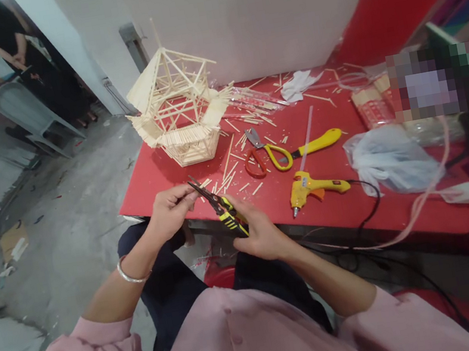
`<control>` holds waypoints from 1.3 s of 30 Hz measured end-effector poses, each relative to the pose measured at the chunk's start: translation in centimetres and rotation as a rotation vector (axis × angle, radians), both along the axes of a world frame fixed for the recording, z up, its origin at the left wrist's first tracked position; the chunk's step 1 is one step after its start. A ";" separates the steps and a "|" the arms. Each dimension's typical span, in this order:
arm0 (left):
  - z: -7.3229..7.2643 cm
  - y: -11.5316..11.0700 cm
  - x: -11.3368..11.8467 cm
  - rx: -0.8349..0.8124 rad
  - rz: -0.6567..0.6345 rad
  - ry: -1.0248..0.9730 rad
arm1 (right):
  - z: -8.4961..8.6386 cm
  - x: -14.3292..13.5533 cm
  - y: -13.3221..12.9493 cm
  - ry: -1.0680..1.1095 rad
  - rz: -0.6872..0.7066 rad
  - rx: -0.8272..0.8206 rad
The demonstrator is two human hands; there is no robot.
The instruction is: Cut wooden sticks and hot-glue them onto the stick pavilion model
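Observation:
My right hand point(257, 226) is wrapped round black and yellow pliers point(227, 213), whose long jaws point up and left over the table's front edge. My left hand point(173, 210) is pinched at the tips of those jaws; whatever small piece lies between its fingers is too small to make out. Beyond both hands a pavilion-like model of thin wooden sticks point(180, 112) stands on the red table point(141, 186). Loose sticks point(228, 167) lie scattered between the model and my hands.
Scissors point(279, 155) with red and yellow handles, a yellow-handled tool point(323, 140) and a yellow glue gun point(309, 188) lie right of my hands. Farther right are a plastic bag point(388, 160) and cables. Two people and a grey chair point(30, 108) are at the far left.

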State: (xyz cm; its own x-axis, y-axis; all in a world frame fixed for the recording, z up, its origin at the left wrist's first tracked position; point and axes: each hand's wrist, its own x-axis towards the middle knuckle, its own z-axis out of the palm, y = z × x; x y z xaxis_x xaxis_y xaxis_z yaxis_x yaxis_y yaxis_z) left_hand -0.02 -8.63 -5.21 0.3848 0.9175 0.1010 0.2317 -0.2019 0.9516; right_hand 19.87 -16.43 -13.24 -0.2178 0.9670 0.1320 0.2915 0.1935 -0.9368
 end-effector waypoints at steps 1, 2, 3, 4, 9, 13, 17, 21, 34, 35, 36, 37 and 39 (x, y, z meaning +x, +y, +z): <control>-0.1 0.0 -0.1 -0.055 -0.001 -0.021 | -0.3 -0.1 0.0 0.022 0.003 -0.005; -0.3 0.0 -0.2 -0.121 -0.002 -0.046 | -0.5 -0.2 -0.1 0.035 0.006 -0.005; -0.4 0.1 -0.3 -0.195 -0.005 -0.073 | -0.8 -0.3 -0.1 0.036 0.013 -0.003; -0.5 0.2 -0.4 -0.272 -0.011 -0.099 | -0.9 -0.3 0.0 0.026 0.017 0.002; 0.1 1.0 -1.1 -0.615 -0.132 -0.151 | -0.6 0.2 0.5 -0.104 0.048 0.056; 0.3 1.3 -1.2 -0.664 -0.167 -0.167 | -0.7 0.4 0.7 -0.091 0.038 0.061; -0.4 1.3 -1.0 -0.622 -0.145 -0.165 | -1.4 -0.2 0.5 0.122 0.082 -0.056; -0.7 1.3 -0.8 -0.574 -0.099 -0.110 | -1.7 -0.8 0.5 0.203 0.086 -0.126; -1.1 1.9 -1.3 -0.411 -0.089 0.078 | -1.6 -0.5 -0.1 0.398 0.171 -0.368; -1.1 1.9 -1.3 -0.396 -0.092 0.086 | -1.7 -0.5 -0.1 0.392 0.166 -0.397; -1.1 1.9 -1.3 -0.376 -0.095 0.094 | -1.7 -0.5 0.0 0.389 0.164 -0.426; -1.1 1.9 -1.4 -0.353 -0.100 0.101 | -1.8 -0.5 0.1 0.396 0.159 -0.450; -1.1 2.0 -1.5 -0.304 -0.114 0.098 | -1.8 -0.6 0.1 0.456 0.147 -0.489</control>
State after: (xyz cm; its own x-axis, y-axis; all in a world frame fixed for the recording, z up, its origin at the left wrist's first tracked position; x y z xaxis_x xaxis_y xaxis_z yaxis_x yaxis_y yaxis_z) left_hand -1.49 -6.67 -6.29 0.4810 0.8504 -0.2130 0.3174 0.0576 0.9465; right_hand 19.23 -16.29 -15.09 -0.3774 0.9037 -0.2024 -0.1504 -0.2755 -0.9495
